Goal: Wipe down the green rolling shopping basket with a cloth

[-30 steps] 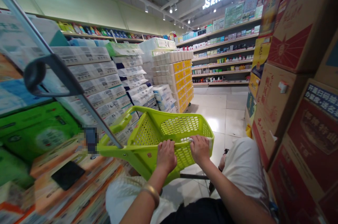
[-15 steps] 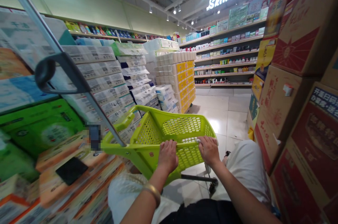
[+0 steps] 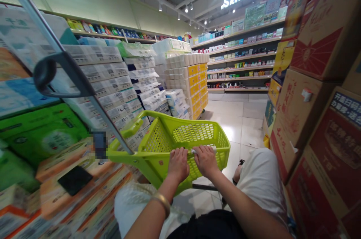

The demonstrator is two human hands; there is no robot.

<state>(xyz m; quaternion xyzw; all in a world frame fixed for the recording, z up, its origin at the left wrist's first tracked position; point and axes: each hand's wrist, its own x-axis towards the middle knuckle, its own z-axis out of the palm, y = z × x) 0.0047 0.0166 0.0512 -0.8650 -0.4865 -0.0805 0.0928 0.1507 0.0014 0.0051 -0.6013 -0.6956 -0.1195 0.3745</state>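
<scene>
A lime-green plastic shopping basket (image 3: pixel 158 139) stands tilted on the floor in front of me, and its long metal pull handle (image 3: pixel 70 75) reaches up to the left. My left hand (image 3: pixel 178 164), a gold bangle on its wrist, is closed over the basket's near rim. Right beside it, my right hand (image 3: pixel 205 161) presses a white cloth (image 3: pixel 211 149) against the same rim, fingers curled. My knees in white trousers show on both sides below.
Stacked packs of tissue and toilet paper (image 3: pixel 113 81) line the left side. Tall stacks of red and brown cardboard boxes (image 3: pixel 313 92) close off the right. A tiled aisle (image 3: pixel 239 118) runs ahead to shelves of bottles under a "Skin" sign.
My right hand has slid left along the rim with the cloth and now sits close to my left hand. The left hand keeps its grip.
</scene>
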